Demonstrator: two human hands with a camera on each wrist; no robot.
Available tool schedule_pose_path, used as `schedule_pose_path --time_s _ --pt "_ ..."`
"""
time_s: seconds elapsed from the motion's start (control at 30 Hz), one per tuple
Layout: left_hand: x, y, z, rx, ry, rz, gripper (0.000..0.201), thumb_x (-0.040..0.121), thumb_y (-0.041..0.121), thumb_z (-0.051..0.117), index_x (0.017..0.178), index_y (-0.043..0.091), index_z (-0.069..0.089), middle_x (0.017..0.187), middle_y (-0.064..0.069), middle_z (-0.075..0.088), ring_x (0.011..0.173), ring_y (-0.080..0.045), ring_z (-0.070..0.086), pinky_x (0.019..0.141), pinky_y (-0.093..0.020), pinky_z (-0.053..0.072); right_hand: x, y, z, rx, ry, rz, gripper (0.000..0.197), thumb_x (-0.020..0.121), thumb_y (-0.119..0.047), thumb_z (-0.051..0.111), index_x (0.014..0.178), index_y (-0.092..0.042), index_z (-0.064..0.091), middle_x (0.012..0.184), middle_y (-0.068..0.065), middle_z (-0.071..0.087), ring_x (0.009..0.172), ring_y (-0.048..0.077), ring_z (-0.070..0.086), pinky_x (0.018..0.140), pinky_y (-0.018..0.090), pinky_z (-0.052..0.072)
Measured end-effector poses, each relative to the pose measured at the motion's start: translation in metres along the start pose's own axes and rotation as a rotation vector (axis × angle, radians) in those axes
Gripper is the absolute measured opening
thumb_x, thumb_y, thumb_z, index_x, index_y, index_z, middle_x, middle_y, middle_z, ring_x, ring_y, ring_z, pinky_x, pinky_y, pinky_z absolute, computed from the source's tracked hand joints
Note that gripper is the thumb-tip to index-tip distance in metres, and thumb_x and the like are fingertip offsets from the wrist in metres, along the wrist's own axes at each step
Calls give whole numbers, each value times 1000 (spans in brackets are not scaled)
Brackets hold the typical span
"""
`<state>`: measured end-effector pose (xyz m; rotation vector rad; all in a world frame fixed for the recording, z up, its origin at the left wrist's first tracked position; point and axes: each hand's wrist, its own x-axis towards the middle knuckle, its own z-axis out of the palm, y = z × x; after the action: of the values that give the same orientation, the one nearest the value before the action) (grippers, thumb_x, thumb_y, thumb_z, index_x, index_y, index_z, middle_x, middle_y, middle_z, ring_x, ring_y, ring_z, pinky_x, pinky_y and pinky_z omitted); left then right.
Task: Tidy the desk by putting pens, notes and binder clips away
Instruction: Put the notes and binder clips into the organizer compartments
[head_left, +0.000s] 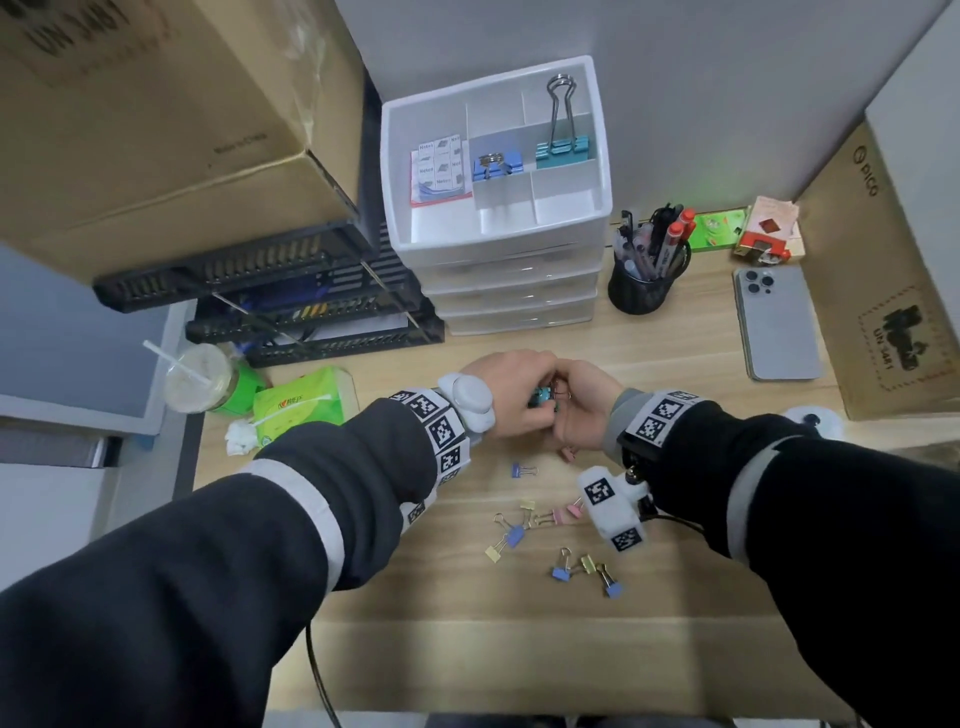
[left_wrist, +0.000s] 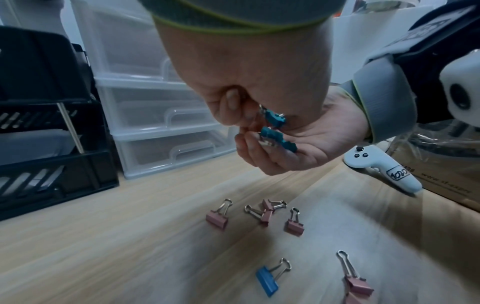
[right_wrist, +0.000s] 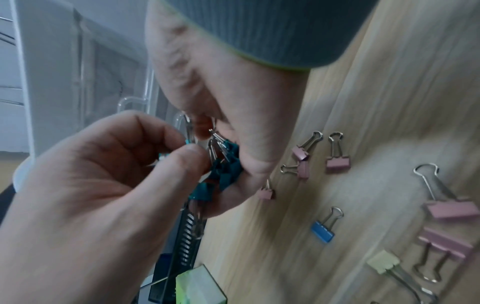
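Both hands meet above the middle of the wooden desk (head_left: 675, 519). My right hand (head_left: 563, 410) (left_wrist: 259, 152) (right_wrist: 233, 164) is cupped and holds several small teal binder clips (head_left: 543, 397) (left_wrist: 278, 137) (right_wrist: 226, 170). My left hand (head_left: 530, 402) (left_wrist: 249, 117) (right_wrist: 187, 148) pinches one of these teal clips between thumb and fingers, right over the right palm. Loose pink clips (left_wrist: 262, 214) (right_wrist: 337, 162), a blue clip (head_left: 522, 470) (left_wrist: 267, 281) (right_wrist: 322, 230) and yellow ones (head_left: 493, 551) lie on the desk nearer me.
The white drawer unit (head_left: 600, 171) behind the hands has a divided top tray with notes (head_left: 439, 169), blue clips (head_left: 496, 166) and large teal clips (head_left: 563, 148). A pen cup (head_left: 641, 286), a phone (head_left: 776, 322), black paper trays (head_left: 311, 312), a tissue pack (head_left: 301, 402) and a drink cup (head_left: 200, 376) stand around.
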<state>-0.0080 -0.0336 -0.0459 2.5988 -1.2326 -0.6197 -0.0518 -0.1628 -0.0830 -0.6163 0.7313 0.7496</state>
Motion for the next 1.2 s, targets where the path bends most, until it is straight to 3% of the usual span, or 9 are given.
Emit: schedule_pose_path --time_s 0.2,0.3,0.43,0.5,0.73,0.83,1.0,1.1,1.2 --pt "-11 11 -10 -126 83 17 33 77 30 56 101 11 64 94 -5 69 83 -25 60 71 -33 47 -14 9 7 56 -35 -28 37 104 -25 32 94 -6 62 81 10 69 68 22 70 57 32 60" --pt "-18 17 -23 -161 120 1 37 77 31 49 105 16 69 87 2 70 76 -19 61 68 -28 48 -23 10 7 92 -25 -37 38 104 -26 37 87 -6 65 71 9 70 60 20 70 53 27 59" --pt "-22 9 -33 -221 259 -53 33 88 28 55 118 15 62 99 5 66 72 -13 56 71 -27 46 -29 3 -8 156 -45 -28 39 101 -34 44 79 -6 61 66 7 60 46 12 56 37 17 45" --pt "-25 -1 -31 -203 300 -97 29 90 25 58 116 13 60 100 2 62 72 -11 48 71 -27 41 -30 -4 -22 142 -37 -54 36 100 -37 46 77 -12 56 67 4 56 43 9 48 34 14 38" --pt "-62 -41 2 -93 139 -296 9 88 24 57 81 20 58 85 2 60 77 -21 58 71 -33 48 -50 -3 -61 165 108 -104 28 97 -30 53 76 -12 48 76 7 56 47 11 51 33 15 41" --pt "-69 -48 -4 -63 108 -318 12 87 23 57 80 16 62 83 1 63 77 -23 60 70 -32 48 -57 -4 -61 153 107 -125 30 98 -29 52 76 -10 52 80 8 58 49 10 53 34 14 43" --pt "-65 -49 -38 -38 132 -324 10 81 24 56 79 17 63 84 2 63 76 -20 59 72 -37 53 -69 -17 -33 143 41 -116 38 97 -40 52 70 -14 51 65 3 55 38 7 48 29 11 37" --pt "-57 -43 -82 5 190 -293 13 83 22 55 87 14 64 88 -1 61 79 -24 61 72 -40 54 -91 -47 3 99 67 -160 40 96 -42 57 69 -13 50 67 3 52 39 7 47 29 11 36" --pt "-48 -38 -124 63 233 -306 28 88 27 54 112 13 59 111 -5 58 88 -26 60 80 -41 53 -111 -82 40 53 126 -206 38 98 -38 54 72 -11 51 66 6 53 39 8 47 30 11 36"
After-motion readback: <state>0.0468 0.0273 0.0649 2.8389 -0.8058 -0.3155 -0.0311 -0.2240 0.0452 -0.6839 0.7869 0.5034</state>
